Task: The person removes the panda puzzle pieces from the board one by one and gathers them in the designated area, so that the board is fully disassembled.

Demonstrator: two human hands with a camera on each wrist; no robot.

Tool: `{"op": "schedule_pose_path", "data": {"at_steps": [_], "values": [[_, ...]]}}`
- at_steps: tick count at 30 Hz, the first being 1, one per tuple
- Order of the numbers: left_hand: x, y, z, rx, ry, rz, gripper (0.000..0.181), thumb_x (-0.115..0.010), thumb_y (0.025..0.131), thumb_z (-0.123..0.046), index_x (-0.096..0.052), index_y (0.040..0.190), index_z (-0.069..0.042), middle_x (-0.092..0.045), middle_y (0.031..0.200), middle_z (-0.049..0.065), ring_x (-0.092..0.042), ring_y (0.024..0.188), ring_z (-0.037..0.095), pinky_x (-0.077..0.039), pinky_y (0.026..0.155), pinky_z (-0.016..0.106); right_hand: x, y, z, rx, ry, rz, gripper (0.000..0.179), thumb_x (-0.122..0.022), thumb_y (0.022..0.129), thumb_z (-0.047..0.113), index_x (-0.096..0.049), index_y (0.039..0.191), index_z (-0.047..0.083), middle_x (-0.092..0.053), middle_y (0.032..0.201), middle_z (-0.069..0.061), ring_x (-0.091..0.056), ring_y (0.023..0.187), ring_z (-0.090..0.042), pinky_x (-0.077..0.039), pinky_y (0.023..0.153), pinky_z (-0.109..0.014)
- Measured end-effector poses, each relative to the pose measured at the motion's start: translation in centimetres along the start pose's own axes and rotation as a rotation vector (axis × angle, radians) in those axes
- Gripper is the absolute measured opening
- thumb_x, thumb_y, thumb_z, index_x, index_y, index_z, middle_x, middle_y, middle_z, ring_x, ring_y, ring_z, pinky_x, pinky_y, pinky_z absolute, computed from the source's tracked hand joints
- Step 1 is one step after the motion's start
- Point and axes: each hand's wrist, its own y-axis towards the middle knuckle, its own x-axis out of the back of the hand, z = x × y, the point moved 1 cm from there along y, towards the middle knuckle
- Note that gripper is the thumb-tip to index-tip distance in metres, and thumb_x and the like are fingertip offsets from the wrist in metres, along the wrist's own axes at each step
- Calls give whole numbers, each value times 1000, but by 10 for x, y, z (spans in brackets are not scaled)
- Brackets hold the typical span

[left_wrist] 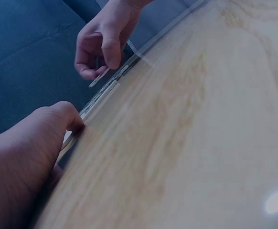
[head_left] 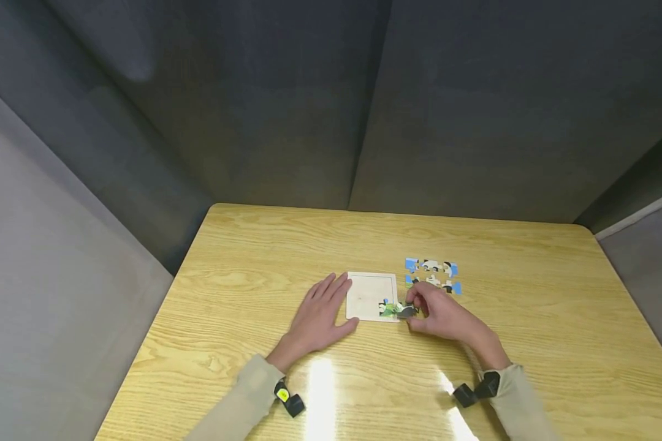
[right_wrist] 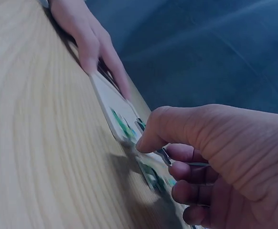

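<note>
A square white puzzle board (head_left: pixel 366 294) lies flat on the table. My left hand (head_left: pixel 320 312) rests at its left side, fingers straight and thumb at the near corner. With thumb and fingers my right hand (head_left: pixel 441 310) pinches a dark puzzle piece (right_wrist: pixel 164 156) over the board's near right corner. Beside that piece, a green puzzle piece (head_left: pixel 387 309) lies on the board. Past the right hand, several puzzle pieces (head_left: pixel 431 265) in blue, white and black lie in rows; fingers partly hide the nearer ones.
The wooden table (head_left: pixel 243 275) reaches out on all sides of the board. Dark curtains (head_left: pixel 276 110) hang behind its far edge. In the right wrist view, more green and dark pieces (right_wrist: pixel 151 174) lie beside the board under the right hand.
</note>
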Motion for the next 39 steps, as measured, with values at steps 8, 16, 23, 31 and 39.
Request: {"op": "schedule_pose_path", "data": {"at_steps": [8, 16, 23, 31, 39], "values": [[0, 0, 0, 9, 6, 13, 87, -42, 99, -68, -25, 167, -17, -20, 174, 0, -14, 161, 25, -17, 128, 46, 23, -23, -26, -109, -4, -48, 32, -80, 76, 4, -60, 102, 6, -54, 85, -5, -46, 68, -11, -42, 59, -25], [-1, 1, 1, 13, -3, 21, 87, -42, 99, -69, -24, 167, -18, -18, 175, -1, -13, 161, 24, -16, 128, 46, 29, -31, -36, -137, -16, -51, 32, -83, 78, 6, -61, 102, 4, -53, 87, -5, -47, 72, -14, -41, 61, -25], [0, 0, 0, 4, -13, 9, 87, -42, 100, -68, -26, 167, -16, -20, 174, 0, -15, 161, 26, -18, 128, 48, 25, -26, -23, -69, -47, -77, 36, -86, 80, 6, -63, 108, 2, -53, 91, -7, -46, 76, -14, -42, 65, -25], [0, 0, 1, 10, -20, 6, 86, -43, 99, -68, -26, 167, -17, -20, 174, 0, -16, 160, 26, -17, 128, 47, -12, 2, 10, 88, -60, -10, 36, -80, 93, 21, -67, 121, 2, -56, 92, -3, -48, 81, -16, -42, 72, -29], [0, 0, 0, 11, -12, 15, 86, -42, 99, -68, -25, 167, -17, -20, 174, 0, -15, 161, 26, -16, 128, 46, -20, 16, 22, 53, -103, 17, 22, -79, 94, 13, -71, 111, 3, -57, 86, 0, -48, 76, -11, -45, 69, -28]]}}
